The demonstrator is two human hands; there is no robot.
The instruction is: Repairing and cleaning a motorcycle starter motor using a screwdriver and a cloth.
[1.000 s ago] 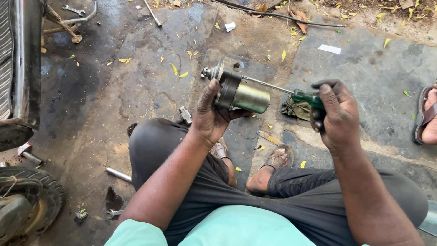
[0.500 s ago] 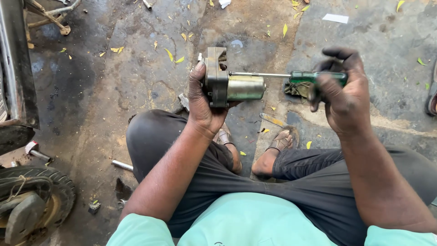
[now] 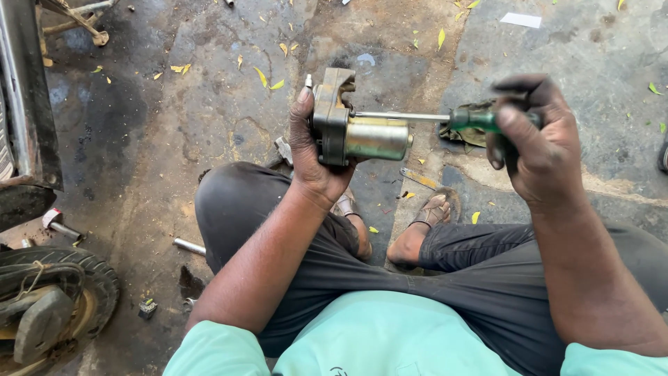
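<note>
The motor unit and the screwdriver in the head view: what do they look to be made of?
The motor unit in the left hand looks metal: a dull grey, cast-looking bracket and a brassy, slightly shiny cylinder. The screwdriver in the right hand has a bright steel-looking shaft and a glossy green handle, probably plastic.

Motor unit [image 3: 358, 125], held above the crossed legs [image 3: 390, 271]: screwdriver [image 3: 445, 118] entering from its right; tyre [image 3: 56, 292] far down-left; metal rod [image 3: 189, 246] lower left; paper scrap [image 3: 520, 20] upper right; rag [image 3: 467, 132] right.
</note>
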